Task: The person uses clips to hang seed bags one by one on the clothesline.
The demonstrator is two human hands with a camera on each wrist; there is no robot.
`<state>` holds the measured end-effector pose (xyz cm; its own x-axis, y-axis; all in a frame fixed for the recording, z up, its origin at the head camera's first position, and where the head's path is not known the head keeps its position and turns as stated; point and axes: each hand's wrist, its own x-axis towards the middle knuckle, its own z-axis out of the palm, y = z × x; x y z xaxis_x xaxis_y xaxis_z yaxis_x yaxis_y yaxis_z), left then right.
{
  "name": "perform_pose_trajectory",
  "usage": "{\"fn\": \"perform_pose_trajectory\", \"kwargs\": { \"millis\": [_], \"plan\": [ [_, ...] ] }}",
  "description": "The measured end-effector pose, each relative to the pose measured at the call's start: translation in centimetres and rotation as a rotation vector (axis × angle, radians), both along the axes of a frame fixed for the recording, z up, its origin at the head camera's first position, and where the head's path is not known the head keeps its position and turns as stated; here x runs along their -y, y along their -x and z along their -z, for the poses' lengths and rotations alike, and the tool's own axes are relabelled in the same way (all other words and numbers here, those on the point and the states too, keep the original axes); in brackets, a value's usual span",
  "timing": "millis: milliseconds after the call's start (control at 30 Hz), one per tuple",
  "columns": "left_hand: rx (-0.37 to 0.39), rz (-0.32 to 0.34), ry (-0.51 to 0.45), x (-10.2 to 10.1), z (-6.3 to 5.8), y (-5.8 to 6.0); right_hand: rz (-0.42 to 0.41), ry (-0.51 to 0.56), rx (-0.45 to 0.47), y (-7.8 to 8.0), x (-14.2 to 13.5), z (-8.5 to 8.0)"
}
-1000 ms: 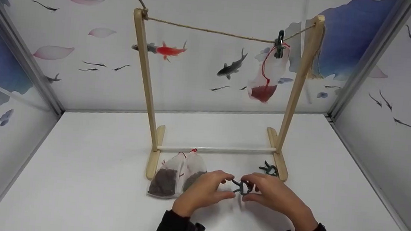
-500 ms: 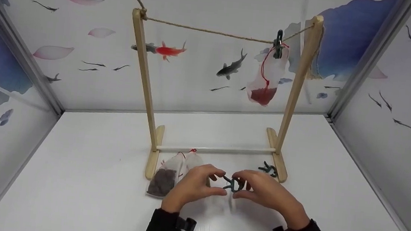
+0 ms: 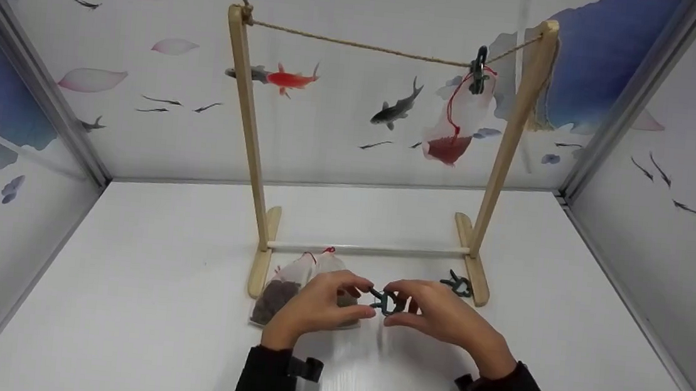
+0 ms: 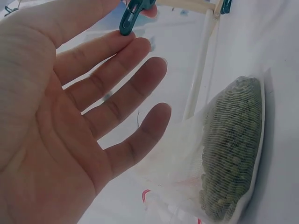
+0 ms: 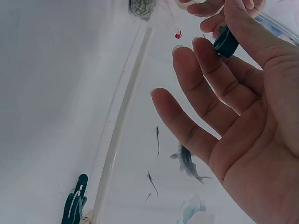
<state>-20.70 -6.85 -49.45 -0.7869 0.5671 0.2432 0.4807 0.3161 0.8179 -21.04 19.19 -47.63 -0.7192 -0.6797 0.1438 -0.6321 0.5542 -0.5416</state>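
Between my two hands, a dark green spring clip [image 3: 386,301] is held over the front of the table. My left hand [image 3: 321,303] pinches its handle end between thumb and index finger. From the other side, my right hand [image 3: 442,311] grips the rounded jaw end. The left wrist view shows one clip handle [image 4: 131,17] at the index fingertip, the other fingers spread away from it. In the right wrist view, part of the clip [image 5: 226,43] sits between thumb and fingers. Two mesh bags with dark contents, one a mesh bag [image 4: 231,144], lie by my left hand, partly hidden by it.
A wooden frame [image 3: 246,130] with a rope [image 3: 361,47] strung across stands behind my hands. From the rope's right part hangs a mesh bag [image 3: 448,147] with red contents, held by a clip [image 3: 478,71]. Another clip [image 3: 457,284] lies by the frame's right foot [image 3: 475,279].
Both hands have moved left together with the clip, and the left hand now overlaps the mesh bags more. The head view has shifted slightly.
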Motion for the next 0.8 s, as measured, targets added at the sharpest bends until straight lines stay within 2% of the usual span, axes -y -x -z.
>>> {"fn": "perform_pose_trajectory", "kwargs": {
  "millis": [233, 433, 633, 800],
  "plan": [
    [0.017, -0.011, -0.031, 0.6, -0.1, 0.2, 0.018, -0.004, 0.008, 0.4, 0.9, -0.2],
    [0.038, -0.059, -0.059, 1.3, -0.1, 0.1, 0.006, 0.052, 0.045, 0.6, 1.7, 0.6],
    [0.057, -0.060, -0.105, 1.5, 0.1, 0.2, 0.001, 0.116, 0.049, 0.4, 1.8, 1.3],
    [0.033, -0.121, -0.059, 2.2, -0.3, 0.3, 0.002, 0.174, 0.048, 0.5, 1.8, 1.2]
  ]
}}
